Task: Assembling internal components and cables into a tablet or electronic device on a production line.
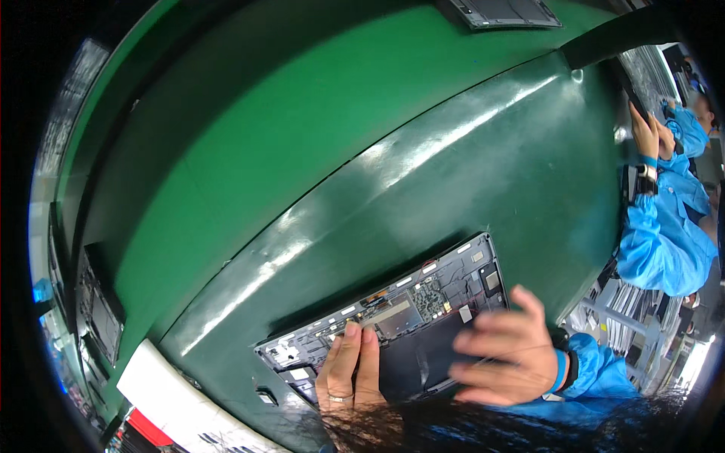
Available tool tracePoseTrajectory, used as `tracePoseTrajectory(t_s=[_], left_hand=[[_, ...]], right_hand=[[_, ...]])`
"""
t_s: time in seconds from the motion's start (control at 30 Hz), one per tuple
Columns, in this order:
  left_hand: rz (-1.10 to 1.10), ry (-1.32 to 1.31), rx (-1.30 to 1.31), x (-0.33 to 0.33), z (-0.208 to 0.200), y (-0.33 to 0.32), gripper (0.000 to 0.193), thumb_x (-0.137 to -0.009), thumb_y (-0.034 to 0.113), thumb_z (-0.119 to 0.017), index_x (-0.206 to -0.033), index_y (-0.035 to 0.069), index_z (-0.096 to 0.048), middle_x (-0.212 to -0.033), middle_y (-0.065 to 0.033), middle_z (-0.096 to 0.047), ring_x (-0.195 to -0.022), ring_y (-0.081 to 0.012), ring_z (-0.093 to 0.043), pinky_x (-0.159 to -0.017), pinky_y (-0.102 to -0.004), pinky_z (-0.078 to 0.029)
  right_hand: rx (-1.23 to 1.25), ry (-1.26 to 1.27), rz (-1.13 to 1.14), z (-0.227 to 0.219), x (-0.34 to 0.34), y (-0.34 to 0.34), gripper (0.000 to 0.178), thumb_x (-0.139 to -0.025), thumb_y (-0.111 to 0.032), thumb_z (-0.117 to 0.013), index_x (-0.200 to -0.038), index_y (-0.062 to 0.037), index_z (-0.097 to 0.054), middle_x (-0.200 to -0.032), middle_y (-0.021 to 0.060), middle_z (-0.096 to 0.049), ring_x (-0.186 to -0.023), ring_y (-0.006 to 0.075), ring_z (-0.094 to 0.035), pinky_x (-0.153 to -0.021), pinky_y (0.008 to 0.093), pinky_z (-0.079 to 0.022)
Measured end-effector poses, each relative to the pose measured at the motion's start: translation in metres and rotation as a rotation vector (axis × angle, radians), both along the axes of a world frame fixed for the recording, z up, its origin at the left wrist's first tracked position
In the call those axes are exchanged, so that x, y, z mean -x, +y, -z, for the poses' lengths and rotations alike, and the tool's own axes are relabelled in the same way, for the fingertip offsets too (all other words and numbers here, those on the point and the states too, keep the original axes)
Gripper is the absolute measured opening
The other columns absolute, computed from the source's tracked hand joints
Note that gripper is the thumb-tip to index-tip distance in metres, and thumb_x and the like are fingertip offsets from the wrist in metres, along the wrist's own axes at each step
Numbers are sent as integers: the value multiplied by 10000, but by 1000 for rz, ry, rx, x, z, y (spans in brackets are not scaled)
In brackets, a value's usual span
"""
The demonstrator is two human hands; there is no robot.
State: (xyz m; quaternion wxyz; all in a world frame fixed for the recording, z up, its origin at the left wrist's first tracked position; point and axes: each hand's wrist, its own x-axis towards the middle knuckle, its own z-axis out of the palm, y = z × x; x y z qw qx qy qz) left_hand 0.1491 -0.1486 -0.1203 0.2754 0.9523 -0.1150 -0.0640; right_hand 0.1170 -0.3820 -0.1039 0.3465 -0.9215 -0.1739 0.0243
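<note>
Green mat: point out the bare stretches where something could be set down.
The green mat is bare between the opened device chassis and the dark tray at the far edge, and leftward toward the dark tray at the left rim. It is crowded near the edge, where the left hand and right hand rest on the chassis.

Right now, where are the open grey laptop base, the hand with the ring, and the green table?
open grey laptop base (423, 298), head view, circuit board.
left hand (349, 370), head view, fingers' middle.
green table (483, 166), head view, bare shiny top.
</note>
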Motion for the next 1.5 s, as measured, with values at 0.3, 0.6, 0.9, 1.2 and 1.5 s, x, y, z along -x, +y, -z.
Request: tracePoseTrajectory(t_s=[0.3, 0.6, 0.9, 1.2, 1.5], left_hand=[[66, -8, -121, -9, -7, 1, 316, -989, 72, -648, -1289, 31, -738, -1359, -183, -688, -1188, -322, -686, -1039, -453, -575], [109, -155, -185, -13, 8, -12, 328, -966, 77, -665, -1282, 97, -755, -1357, -227, -678, -1184, -363, -673, -999, -463, -592], [26, -774, -92, 4, 90, -14, 347, -944, 144, -691, -1282, 90, -746, -1360, -233, -665, -1233, -418, -663, -1050, -584, -532], [345, -177, -254, 1, 64, 32, 1011, -757, 416, -822, -1644, 177, -399, -1701, -256, -285, -1521, -520, -337, -1237, -672, -220], [98, -351, -260, -91, 44, 40, 729, -848, 132, -724, -1552, 181, -542, -1645, -193, -414, -1478, -463, -425, -1202, -597, -343]], right_hand=[[101, -66, 132, 10, -76, -16, 232, -770, -155, -872, -979, -123, -776, -1220, 98, -674, -1027, 324, -566, -895, 445, -487], [11, 157, 299, 10, -83, -5, 394, -687, -206, -950, -1001, -128, -726, -1109, 98, -583, -1028, 315, -522, -912, 434, -429], [1, 252, -15, 9, -115, -16, 376, -839, -318, -875, -1087, -126, -667, -1161, 124, -585, -1073, 350, -564, -954, 458, -438], [298, -186, 1006, 66, -326, -200, 891, -842, -522, -837, -1397, 94, -509, -1342, 286, -578, -1245, 437, -564, -1076, 489, -487], [385, 436, 865, 68, -377, -199, 999, -594, -748, -911, -1362, -134, -735, -1418, 112, -697, -1289, 393, -657, -1072, 525, -533]])
